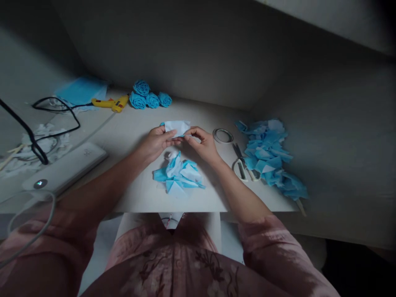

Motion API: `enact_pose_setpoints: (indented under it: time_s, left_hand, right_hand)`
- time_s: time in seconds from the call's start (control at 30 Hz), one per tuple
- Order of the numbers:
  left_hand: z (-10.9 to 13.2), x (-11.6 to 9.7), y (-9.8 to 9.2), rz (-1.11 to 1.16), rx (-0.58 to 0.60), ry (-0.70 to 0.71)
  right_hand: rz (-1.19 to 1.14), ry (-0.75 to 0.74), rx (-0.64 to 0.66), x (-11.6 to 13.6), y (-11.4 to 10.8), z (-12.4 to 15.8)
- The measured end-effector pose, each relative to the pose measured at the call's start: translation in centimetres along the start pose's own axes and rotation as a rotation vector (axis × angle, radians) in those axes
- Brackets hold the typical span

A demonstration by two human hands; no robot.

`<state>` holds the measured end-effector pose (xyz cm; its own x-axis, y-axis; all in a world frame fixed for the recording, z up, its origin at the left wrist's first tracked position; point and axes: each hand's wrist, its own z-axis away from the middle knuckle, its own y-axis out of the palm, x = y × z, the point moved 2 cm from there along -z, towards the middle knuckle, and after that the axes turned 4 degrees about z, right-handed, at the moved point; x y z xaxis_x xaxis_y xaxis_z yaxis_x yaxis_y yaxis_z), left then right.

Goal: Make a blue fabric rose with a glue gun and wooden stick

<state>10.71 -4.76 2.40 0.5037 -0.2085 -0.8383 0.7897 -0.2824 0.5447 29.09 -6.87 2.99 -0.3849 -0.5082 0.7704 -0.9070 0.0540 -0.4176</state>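
Observation:
A small white and blue piece of material [177, 128] is held between both hands above the middle of the table. My left hand [157, 142] grips its left side, the thumb lying across the front. My right hand [202, 142] pinches its lower right edge with thumb and fingers. Below the hands lies a loose heap of blue and white pieces [179, 175]. To the right of my right hand are a roll of tape [223, 135] and scissors with white handles [241, 167], beside a larger pile of blue pieces [269, 152].
Several blue rosettes [147, 95] and a yellow glue gun [113, 104] with a black cord stand at the back left, near blue sheets [82, 90]. A white device [66, 167] with a cable and white scraps [46, 138] lie at the left. Walls [185, 49] enclose the table [192, 204].

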Motion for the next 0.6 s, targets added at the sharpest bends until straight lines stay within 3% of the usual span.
enact_pose_setpoints:
  time_s: [0.37, 0.6]
  left_hand:
    - [0.09, -0.48, 0.37, -0.080, 0.058, 0.047]
    - [-0.12, 0.04, -0.01, -0.174, -0.010, 0.086]
  right_hand:
    - [-0.015, 0.109, -0.039, -0.11, 0.01, -0.09]
    - [-0.040, 0.088, -0.050, -0.71, 0.30, -0.08]
